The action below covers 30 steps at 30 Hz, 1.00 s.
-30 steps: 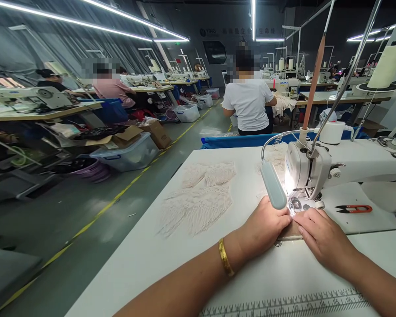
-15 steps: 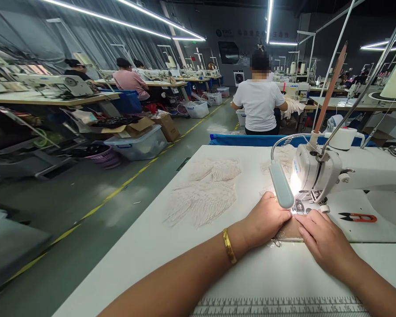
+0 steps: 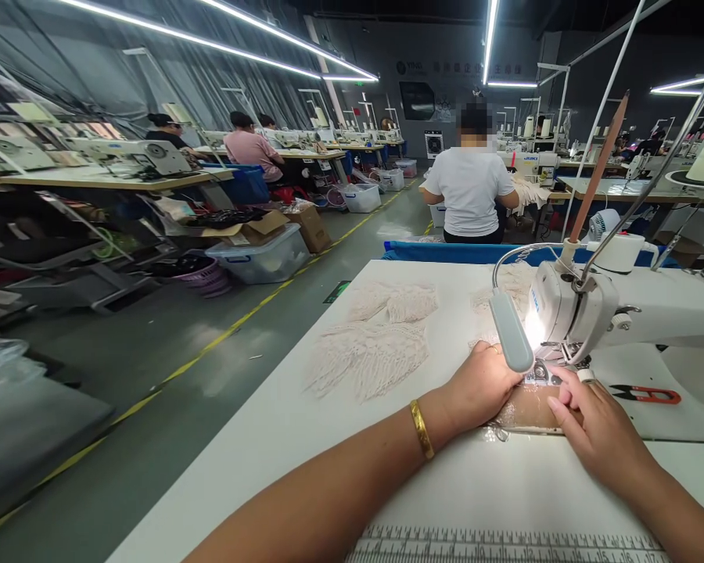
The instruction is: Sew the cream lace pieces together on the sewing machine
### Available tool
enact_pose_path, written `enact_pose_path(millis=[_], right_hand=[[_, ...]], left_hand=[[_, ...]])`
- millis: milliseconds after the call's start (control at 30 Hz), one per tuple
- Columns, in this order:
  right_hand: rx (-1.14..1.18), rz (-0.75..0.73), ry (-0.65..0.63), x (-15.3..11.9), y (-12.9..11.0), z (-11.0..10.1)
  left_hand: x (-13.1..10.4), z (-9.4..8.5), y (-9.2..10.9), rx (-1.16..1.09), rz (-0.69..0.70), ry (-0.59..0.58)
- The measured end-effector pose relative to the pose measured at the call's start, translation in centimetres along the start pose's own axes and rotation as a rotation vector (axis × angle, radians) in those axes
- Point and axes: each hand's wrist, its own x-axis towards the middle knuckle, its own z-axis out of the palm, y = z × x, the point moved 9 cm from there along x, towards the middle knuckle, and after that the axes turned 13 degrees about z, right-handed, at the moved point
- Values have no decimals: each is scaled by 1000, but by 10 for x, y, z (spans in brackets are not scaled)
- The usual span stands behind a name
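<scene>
My left hand is closed, its fingertips beside the presser foot of a white sewing machine. What it pinches is hidden behind the fingers and the grey-green lamp head. To the right of the foot is my right hand, index finger stretched toward the needle area and thumb apart, nothing visible between them. A brown plate under clear film lies below the fingers. Cream lace rests behind my left hand, and more cream lace pieces lie flat to the left.
Red-handled thread snips lie on the machine bed. A ruler runs along the near edge of the white table. A person in a white shirt sits ahead. Left of the table runs an aisle with a yellow line.
My right hand has drawn away to the right from the left fingertips, uncovering the foot and more of the brown plate. My left hand stays beside the foot. The view has shifted slightly left.
</scene>
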Motion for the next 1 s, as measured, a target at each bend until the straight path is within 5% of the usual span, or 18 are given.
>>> enact_pose_path(millis=[133, 433, 600, 733, 867, 1000], right_hand=[[31, 3, -13, -3, 3, 3], [58, -7, -57, -6, 10, 18], [27, -91, -52, -5, 22, 22], [-4, -168, -10, -10, 36, 33], [7, -227, 27, -14, 44, 47], [2, -274, 11, -14, 46, 54]], left_hand=[[6, -2, -12, 8, -28, -33], [56, -8, -121, 81, -394, -127], [64, -27, -137, 60, -464, -116], [28, -82, -129, 101, -491, -27], [-43, -133, -111, 145, -559, 2], [-108, -136, -92, 183, -625, -60]])
